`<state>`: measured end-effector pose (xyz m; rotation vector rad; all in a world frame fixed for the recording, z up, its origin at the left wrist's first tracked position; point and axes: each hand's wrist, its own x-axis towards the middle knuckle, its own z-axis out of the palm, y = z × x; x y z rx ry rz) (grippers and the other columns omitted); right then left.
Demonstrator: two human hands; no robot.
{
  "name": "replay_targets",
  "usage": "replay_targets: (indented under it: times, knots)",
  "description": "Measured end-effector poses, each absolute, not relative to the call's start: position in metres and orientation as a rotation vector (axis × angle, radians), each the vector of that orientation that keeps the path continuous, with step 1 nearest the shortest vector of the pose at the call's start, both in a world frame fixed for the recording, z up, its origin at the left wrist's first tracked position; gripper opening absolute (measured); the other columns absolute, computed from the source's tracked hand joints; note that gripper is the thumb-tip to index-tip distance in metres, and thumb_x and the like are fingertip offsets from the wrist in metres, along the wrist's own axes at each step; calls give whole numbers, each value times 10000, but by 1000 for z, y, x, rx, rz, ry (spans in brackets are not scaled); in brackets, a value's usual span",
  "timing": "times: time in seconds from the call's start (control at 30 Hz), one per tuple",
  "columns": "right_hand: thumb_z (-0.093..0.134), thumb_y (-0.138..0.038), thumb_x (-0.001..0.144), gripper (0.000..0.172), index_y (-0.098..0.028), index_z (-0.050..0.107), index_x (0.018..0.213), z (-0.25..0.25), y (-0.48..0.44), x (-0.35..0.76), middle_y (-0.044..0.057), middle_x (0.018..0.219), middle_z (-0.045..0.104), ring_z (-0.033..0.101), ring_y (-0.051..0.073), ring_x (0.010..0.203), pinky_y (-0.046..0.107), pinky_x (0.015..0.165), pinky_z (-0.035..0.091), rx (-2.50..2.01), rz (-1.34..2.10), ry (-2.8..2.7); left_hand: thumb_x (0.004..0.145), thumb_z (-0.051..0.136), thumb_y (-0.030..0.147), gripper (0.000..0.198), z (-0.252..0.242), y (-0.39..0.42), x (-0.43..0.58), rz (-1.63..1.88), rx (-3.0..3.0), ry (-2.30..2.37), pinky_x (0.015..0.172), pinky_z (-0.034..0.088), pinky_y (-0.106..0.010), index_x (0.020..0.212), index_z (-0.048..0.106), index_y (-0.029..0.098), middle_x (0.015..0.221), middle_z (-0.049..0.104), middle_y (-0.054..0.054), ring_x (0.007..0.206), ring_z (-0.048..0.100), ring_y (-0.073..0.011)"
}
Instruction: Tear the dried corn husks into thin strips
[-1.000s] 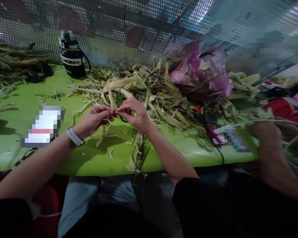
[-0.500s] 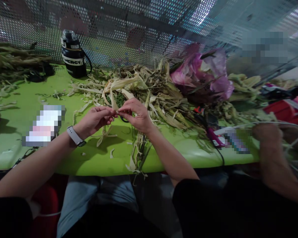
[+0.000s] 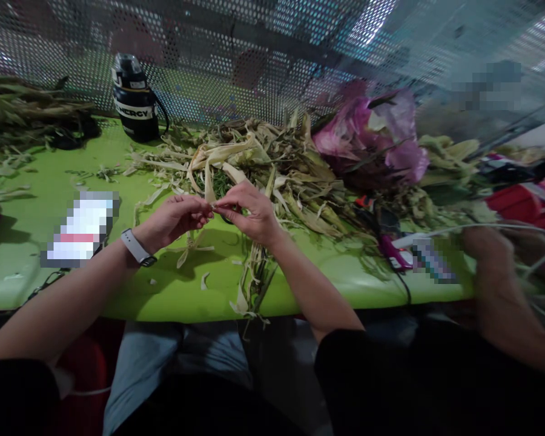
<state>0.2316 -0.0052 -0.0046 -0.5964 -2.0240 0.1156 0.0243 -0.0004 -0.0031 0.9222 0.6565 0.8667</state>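
Note:
My left hand [image 3: 175, 219] and my right hand [image 3: 249, 209] meet fingertip to fingertip over the green table [image 3: 200, 306]. Both are closed in a pinch on the end of a pale corn husk strip [image 3: 209, 184], which rises from the fingers toward the pile. The exact spot between the fingertips is too small to make out. Just beyond lies a heap of dried corn husks [image 3: 295, 175], with thin green strands [image 3: 220, 180] showing among them. Below my right hand, a bundle of husk strips [image 3: 254, 281] hangs over the table's front edge.
A black bottle [image 3: 137, 109] stands at the back left, near more husks [image 3: 22, 115]. On the left lies a phone [image 3: 84, 227]. A pink plastic bag [image 3: 372, 142] sits behind the heap. At the right, another person's hand [image 3: 488, 248] is beside a second phone [image 3: 436, 261] and white cord.
My two hands stay pinched together at nearly the same place, with only a slight shift of the fingers. The other person's hand at the right has barely moved.

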Motion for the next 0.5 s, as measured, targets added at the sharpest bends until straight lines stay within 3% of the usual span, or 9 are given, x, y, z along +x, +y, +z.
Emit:
replay_targets:
  times: [0.5]
  knots:
    - [623,-291,946,112,-223,711,951,-7,-2,232,41,881,634,619,173,844,340,762,537,-718,55,-2078,730,782,183,83,-5,-3,30,967,907,756,591,519,-171,751,735,117,729,731,-52,619,649,-92]
